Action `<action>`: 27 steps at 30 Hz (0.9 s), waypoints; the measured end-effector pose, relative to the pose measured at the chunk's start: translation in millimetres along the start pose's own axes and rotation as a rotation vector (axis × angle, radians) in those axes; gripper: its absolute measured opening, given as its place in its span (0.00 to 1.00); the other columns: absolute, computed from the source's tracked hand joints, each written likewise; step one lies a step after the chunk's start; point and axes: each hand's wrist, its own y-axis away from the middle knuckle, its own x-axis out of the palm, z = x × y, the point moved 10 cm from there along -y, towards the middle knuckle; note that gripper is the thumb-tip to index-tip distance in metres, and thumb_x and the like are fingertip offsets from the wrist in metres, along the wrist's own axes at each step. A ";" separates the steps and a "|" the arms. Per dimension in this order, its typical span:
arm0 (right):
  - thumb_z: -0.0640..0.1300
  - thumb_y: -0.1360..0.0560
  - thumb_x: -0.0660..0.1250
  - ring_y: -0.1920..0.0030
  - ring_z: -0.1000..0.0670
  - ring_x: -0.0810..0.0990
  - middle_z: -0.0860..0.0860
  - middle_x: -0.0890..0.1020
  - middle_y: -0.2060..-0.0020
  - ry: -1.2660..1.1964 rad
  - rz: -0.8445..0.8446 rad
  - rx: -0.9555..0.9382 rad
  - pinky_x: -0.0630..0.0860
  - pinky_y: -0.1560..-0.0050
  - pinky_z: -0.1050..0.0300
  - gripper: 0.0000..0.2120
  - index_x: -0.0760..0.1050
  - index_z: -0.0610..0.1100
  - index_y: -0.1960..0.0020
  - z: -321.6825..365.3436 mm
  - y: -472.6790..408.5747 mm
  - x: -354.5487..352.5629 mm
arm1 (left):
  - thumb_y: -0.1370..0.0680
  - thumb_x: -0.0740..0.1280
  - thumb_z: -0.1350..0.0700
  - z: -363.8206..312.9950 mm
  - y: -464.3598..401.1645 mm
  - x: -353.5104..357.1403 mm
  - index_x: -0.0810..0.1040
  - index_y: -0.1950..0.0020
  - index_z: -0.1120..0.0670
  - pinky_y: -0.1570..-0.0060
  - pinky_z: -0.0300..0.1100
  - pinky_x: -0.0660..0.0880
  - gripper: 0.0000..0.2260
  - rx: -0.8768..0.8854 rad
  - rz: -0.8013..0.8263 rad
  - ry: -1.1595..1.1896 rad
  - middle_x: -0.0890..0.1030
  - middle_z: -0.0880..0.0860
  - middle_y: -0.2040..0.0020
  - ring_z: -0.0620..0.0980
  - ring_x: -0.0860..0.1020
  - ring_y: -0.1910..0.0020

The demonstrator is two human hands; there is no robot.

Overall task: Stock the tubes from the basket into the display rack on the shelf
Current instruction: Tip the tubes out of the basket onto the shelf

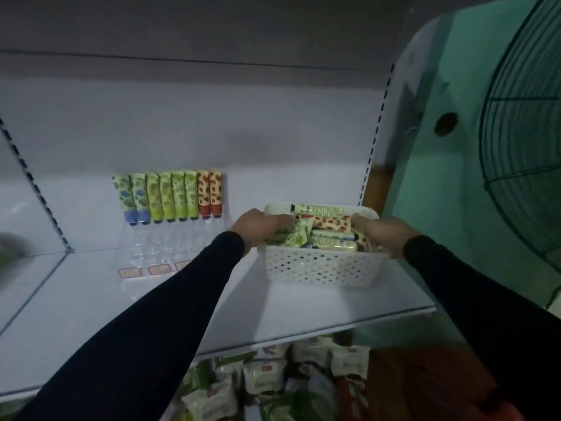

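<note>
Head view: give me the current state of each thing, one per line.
basket: on the shelf, full of loose tubes, gripped at both ends
left hand: grips the basket's left rim
right hand: grips the basket's right rim
display rack: back row holds eight upright tubes, front rows empty
shelf: carries rack and basket

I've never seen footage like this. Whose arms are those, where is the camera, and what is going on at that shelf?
No machine here: a person wears a camera on the head, looking down at their own arms in dark sleeves. The left hand and right hand grip the two ends of a white perforated basket full of tubes, resting on a white shelf. To its left stands a clear display rack; its back row already holds eight upright tubes. The front rows look empty.
</note>
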 end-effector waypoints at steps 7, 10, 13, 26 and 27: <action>0.65 0.26 0.63 0.43 0.43 0.79 0.46 0.77 0.37 -0.158 0.068 0.040 0.80 0.45 0.44 0.33 0.68 0.46 0.29 -13.3 2.1 16.0 | 0.22 0.66 0.40 32.0 -11.3 3.9 0.54 0.20 0.57 0.34 0.54 0.72 0.39 0.063 -0.116 -0.114 0.63 0.55 0.22 0.58 0.68 0.28; 0.63 0.24 0.63 0.48 0.44 0.82 0.46 0.82 0.45 -0.281 0.103 0.070 0.81 0.48 0.45 0.26 0.73 0.45 0.36 -17.6 -0.6 17.1 | 0.22 0.65 0.38 30.6 -15.2 1.1 0.56 0.21 0.57 0.35 0.55 0.74 0.38 0.079 -0.159 -0.147 0.63 0.54 0.22 0.58 0.69 0.29; 0.63 0.23 0.61 0.49 0.43 0.83 0.45 0.84 0.47 -0.374 0.175 0.105 0.81 0.48 0.44 0.25 0.75 0.45 0.36 -19.8 -1.4 19.3 | 0.23 0.63 0.35 28.3 -19.6 -2.1 0.59 0.23 0.59 0.36 0.54 0.74 0.38 0.087 -0.183 -0.203 0.65 0.53 0.23 0.56 0.71 0.31; 0.61 0.23 0.62 0.56 0.49 0.85 0.48 0.85 0.55 -0.238 -0.239 -0.145 0.82 0.51 0.48 0.21 0.79 0.43 0.47 -34.0 -11.3 -40.8 | 0.26 0.65 0.32 -15.6 -75.8 44.0 0.66 0.31 0.55 0.44 0.46 0.72 0.34 0.345 -0.023 -0.241 0.70 0.51 0.26 0.51 0.75 0.37; 0.59 0.23 0.63 0.57 0.50 0.84 0.49 0.85 0.55 -0.243 -0.301 -0.179 0.82 0.55 0.52 0.21 0.78 0.42 0.46 -35.4 -8.8 -50.3 | 0.26 0.65 0.32 -19.0 -78.8 52.2 0.65 0.30 0.55 0.42 0.48 0.73 0.35 0.358 -0.008 -0.224 0.71 0.52 0.27 0.52 0.75 0.37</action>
